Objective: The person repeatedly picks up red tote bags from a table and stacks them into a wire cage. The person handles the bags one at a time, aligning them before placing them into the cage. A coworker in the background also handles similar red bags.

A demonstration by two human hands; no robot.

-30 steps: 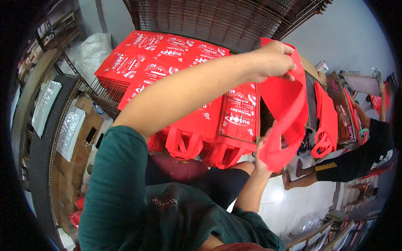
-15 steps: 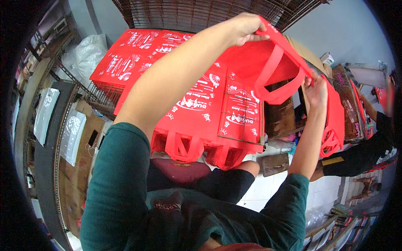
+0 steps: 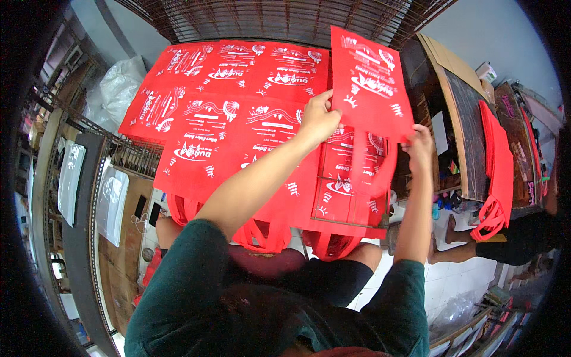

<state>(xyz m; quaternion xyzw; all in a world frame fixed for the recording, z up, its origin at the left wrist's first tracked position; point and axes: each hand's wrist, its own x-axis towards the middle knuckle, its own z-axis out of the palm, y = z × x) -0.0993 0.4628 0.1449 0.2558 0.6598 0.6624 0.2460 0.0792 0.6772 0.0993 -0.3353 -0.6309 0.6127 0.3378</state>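
A red cloth tote bag with white print hangs raised over the far right part of the work surface, its handles dangling toward me. My left hand pinches its near left corner. At the near right corner, the fingers of my right hand close on the bag's edge. Beneath and to the left, several printed red bags lie flat in rows, handles drooping over the near edge. A thin wire frame rests on the bags in front of my hands.
A rusty wire rack rises behind the bags. Right of them stands a wooden bench with a pile of red bags hanging by it. A person's legs show at right. Clear plastic packs lie at left.
Both hands have come down and left, over the laid-out bags. The bag, earlier stretched sideways with its handles and plain side showing, now shows its printed face, lying flatter.
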